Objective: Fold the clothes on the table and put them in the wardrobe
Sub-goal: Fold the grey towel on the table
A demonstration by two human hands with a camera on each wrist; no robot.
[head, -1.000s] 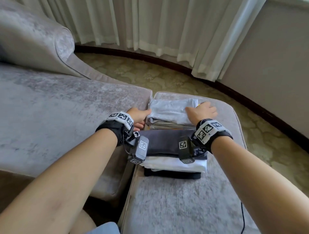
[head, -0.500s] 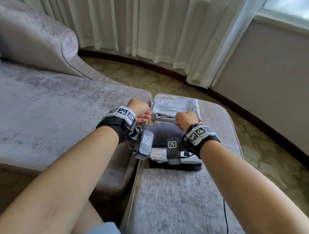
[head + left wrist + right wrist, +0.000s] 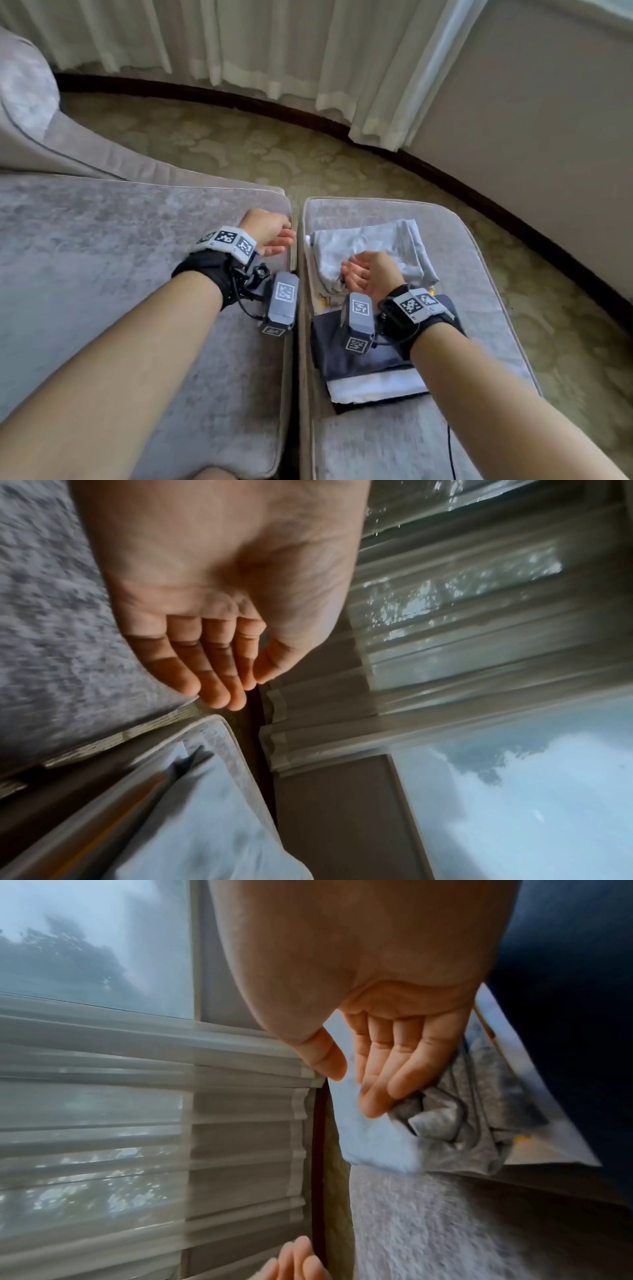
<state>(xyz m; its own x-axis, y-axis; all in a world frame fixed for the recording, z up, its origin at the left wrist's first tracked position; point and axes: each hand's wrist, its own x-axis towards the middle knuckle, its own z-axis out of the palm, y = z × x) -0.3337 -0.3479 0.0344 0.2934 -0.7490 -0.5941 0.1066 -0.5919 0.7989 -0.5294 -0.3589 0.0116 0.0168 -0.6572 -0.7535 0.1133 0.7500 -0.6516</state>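
The left hand (image 3: 266, 232) hangs loose and holds nothing above the sofa cushion (image 3: 102, 274). The right hand (image 3: 368, 274), fingers relaxed and also without a hold, hovers over the folded clothes (image 3: 370, 308) stacked on the grey ottoman (image 3: 479, 267).

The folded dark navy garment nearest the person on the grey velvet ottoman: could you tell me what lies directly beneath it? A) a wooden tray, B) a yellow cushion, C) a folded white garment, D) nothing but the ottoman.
C: in the head view a folded white garment sticks out from under the near edge of the folded dark navy garment, on the grey velvet ottoman.
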